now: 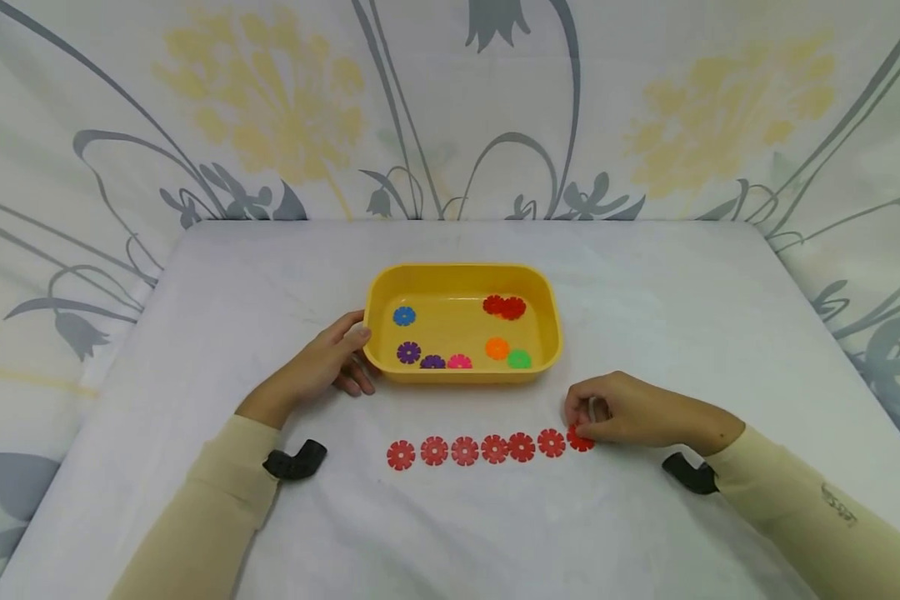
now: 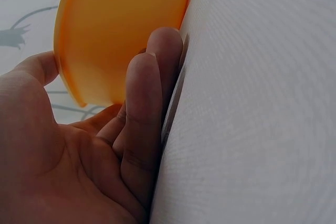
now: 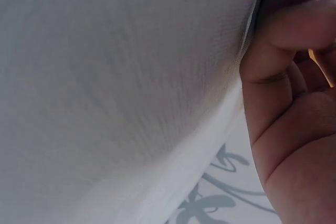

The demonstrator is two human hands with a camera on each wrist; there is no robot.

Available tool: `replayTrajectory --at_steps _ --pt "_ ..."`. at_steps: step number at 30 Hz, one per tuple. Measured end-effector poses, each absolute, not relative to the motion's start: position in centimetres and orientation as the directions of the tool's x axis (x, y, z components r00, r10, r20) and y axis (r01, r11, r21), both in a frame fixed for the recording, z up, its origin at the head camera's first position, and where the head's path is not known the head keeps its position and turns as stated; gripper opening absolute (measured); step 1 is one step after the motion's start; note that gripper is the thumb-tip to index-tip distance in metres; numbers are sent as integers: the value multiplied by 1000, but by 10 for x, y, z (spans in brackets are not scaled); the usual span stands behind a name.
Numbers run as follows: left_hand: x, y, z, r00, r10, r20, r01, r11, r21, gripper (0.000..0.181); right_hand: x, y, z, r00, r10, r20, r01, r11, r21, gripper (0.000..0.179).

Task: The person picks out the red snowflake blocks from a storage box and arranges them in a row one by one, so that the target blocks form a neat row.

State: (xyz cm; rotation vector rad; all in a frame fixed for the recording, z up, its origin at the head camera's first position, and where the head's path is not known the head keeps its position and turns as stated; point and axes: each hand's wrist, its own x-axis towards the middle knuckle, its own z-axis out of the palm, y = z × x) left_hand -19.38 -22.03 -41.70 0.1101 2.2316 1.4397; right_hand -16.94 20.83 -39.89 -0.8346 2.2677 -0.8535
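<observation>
My left hand (image 1: 330,358) holds a yellow plastic tray (image 1: 461,377) by its left end. In the left wrist view its thumb (image 2: 42,67) presses the tray's rim, and the other fingers (image 2: 143,93) lie low against the outer wall. Red notched plastic discs, flower-shaped like snowflake building pieces, lie in a row in front of the tray, from a left-end disc (image 1: 401,455) to one near the right hand (image 1: 551,442). With thumb and fingertips, my right hand (image 1: 630,410) pinches the rightmost red disc (image 1: 581,440), partly hidden, at the tablecloth. The right wrist view mostly shows its curled fingers (image 3: 304,30).
Inside the tray lie a blue disc (image 1: 404,316), purple discs (image 1: 408,352), a pink one (image 1: 460,362), an orange one (image 1: 497,347), a green one (image 1: 519,359) and overlapping red ones (image 1: 512,307). White cloth (image 1: 450,533) covers the table; patterned fabric (image 1: 450,108) hangs behind.
</observation>
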Motion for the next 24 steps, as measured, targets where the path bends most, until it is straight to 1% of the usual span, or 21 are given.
replayTrajectory --at_steps 5,12,17,19,21,24 --pt "-192 -222 -416 -875 324 -360 -197 441 876 60 -169 205 -398 -633 -709 -311 -326 608 -724 6" --pt "-194 -221 -416 -882 334 -333 -169 435 885 62 -168 206 -397 -639 -698 -322 -275 599 -752 9" --pt "-192 -220 -417 -870 348 -349 -181 434 883 61 -170 206 -389 -630 -683 -370 -240 624 -744 10" --pt "-192 -220 -417 -871 348 -346 -179 430 885 60 -175 206 -379 -648 -666 -370 -233 636 -735 11" --pt "-192 -219 -415 -877 342 -339 -174 431 885 61 -182 206 -368 -682 -648 -339 -245 639 -729 12" --pt "-192 -220 -415 -879 333 -340 -176 436 883 62 -194 200 -353 -745 -625 -232 -310 633 -710 10"
